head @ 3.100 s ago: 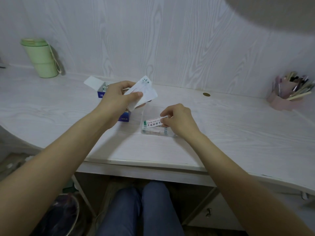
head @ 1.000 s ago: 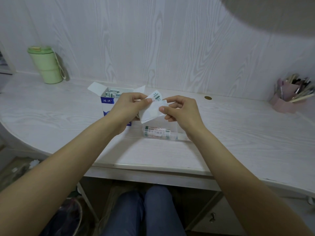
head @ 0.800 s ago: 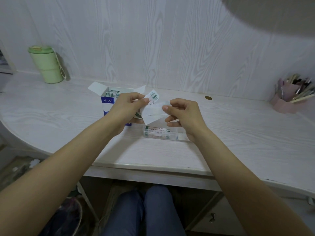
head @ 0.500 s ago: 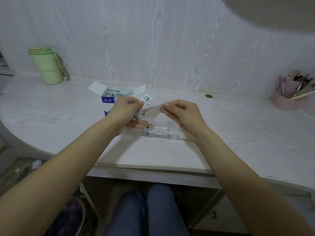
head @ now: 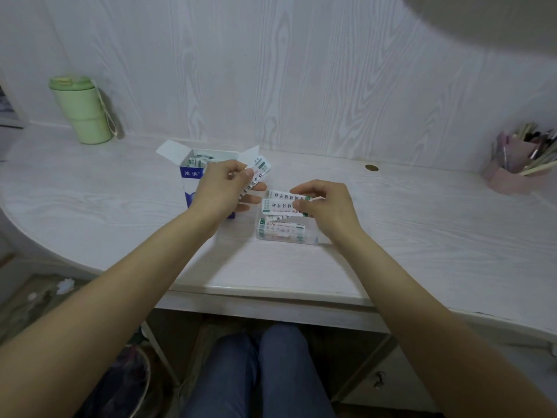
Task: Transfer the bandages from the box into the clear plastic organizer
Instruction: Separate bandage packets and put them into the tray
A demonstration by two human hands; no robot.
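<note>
An open blue and white box (head: 191, 174) stands on the desk with wrapped bandages showing inside. My left hand (head: 221, 188) is in front of it and pinches a small stack of bandages (head: 256, 176) between thumb and fingers. To the right sits the clear plastic organizer (head: 286, 236) with several bandages lying in it. My right hand (head: 324, 206) pinches two white bandage strips (head: 278, 203) by their right ends, just above the organizer.
A green lidded cup (head: 81, 110) stands at the back left against the wall. A pink holder full of pens (head: 518, 167) sits at the far right. A round cable hole (head: 371, 168) lies behind my right hand. The desk's front edge (head: 271, 292) curves above my knees.
My right hand has taken strips from the left hand's stack and brought them down over the organizer. The left hand stays by the box with the remaining stack.
</note>
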